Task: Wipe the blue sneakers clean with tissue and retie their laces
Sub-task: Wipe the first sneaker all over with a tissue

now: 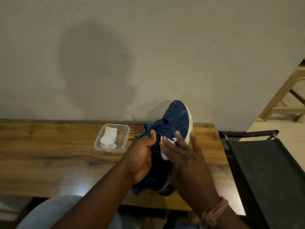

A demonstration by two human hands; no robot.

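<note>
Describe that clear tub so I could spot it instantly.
On the wooden table, near the wall, a clear plastic container sits just left of the blue sneaker. It is shallow, rectangular and lidless, and alone holds a wad of white tissue.

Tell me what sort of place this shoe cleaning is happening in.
Probably a room in a home: a wooden table pushed against a plain painted wall, a black folding chair beside it, and a beige plastic chair on a tiled floor.

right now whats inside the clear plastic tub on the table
A wad of crumpled white tissue lies along the left side of the clear tub. Anything beneath the wad is hidden.
</note>
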